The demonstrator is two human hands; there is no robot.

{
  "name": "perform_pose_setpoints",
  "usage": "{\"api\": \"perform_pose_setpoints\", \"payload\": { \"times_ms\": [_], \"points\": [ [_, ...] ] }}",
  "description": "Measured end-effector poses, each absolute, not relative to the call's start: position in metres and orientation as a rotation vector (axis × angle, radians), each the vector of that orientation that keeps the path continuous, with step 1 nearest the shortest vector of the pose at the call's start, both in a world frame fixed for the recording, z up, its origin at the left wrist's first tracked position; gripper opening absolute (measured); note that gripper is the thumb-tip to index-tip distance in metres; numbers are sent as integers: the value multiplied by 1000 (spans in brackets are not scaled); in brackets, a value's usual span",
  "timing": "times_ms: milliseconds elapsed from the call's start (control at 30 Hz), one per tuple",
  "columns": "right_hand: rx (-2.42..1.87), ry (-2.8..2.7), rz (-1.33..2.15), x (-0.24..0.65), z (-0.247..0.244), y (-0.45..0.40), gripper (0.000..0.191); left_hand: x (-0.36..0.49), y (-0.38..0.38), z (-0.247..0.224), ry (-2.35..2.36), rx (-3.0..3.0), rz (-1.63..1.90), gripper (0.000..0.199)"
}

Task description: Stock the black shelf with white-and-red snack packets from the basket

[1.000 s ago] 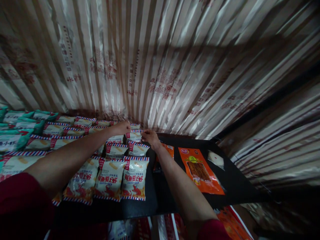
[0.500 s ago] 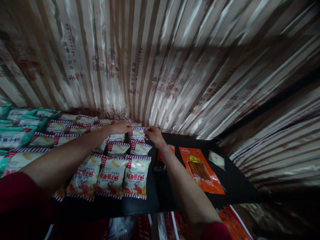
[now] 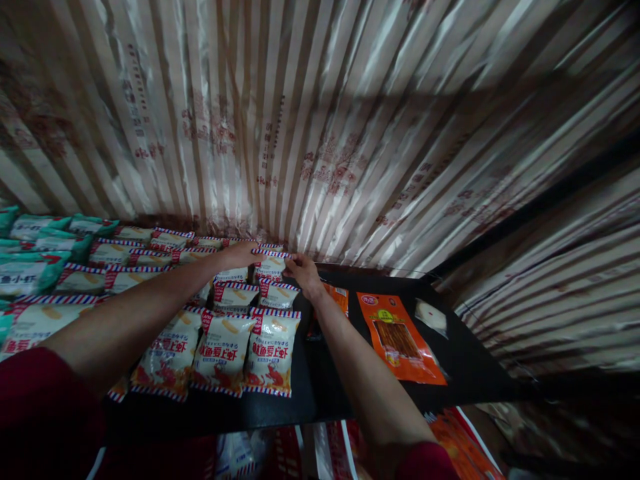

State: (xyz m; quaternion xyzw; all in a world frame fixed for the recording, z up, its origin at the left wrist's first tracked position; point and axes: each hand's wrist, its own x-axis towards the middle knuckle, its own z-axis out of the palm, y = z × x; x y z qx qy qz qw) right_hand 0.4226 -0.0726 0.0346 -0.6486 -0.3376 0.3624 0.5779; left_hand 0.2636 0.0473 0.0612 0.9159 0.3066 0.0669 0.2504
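Toward the back of the black shelf (image 3: 320,400), a white snack bag (image 3: 271,267) with a red-and-blue striped edge is pinched at its upper corners. My left hand (image 3: 243,254) has the left corner, fingers closed. On the right corner are the closed fingers of my right hand (image 3: 303,273). In front of this bag, in the same column, stand a second snack bag (image 3: 277,295) and a front snack bag (image 3: 271,353), which leans upright with its label facing me. The lower part of the held bag is hidden behind the second one.
More white bags (image 3: 217,350) stand in rows to the left, with teal bags (image 3: 33,272) beyond. An orange packet (image 3: 400,340), a smaller orange packet (image 3: 340,297) and a white packet (image 3: 432,317) lie to the right. A striped curtain (image 3: 280,133) hangs behind; packages show below the shelf.
Both hands and the pinched bag have shifted slightly left and a touch lower behind the second bag. The grip is unchanged, and the other bags stay in place.
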Motion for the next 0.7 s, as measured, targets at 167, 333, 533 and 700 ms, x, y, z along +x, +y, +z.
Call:
{"api": "perform_pose_setpoints", "payload": {
  "times_ms": [167,333,533,700],
  "points": [
    [-1509,-777,877,425,31,-74,18,266,46,60,851,2506,217,26],
    [-1514,-791,813,425,27,-71,20,269,43,59,945,2521,234,27],
    [-1560,-853,792,423,32,-81,25,266,42,61,975,2518,243,26],
    [-1773,-1073,687,430,43,-112,37,263,36,66,986,2524,241,25]
  ]
}}
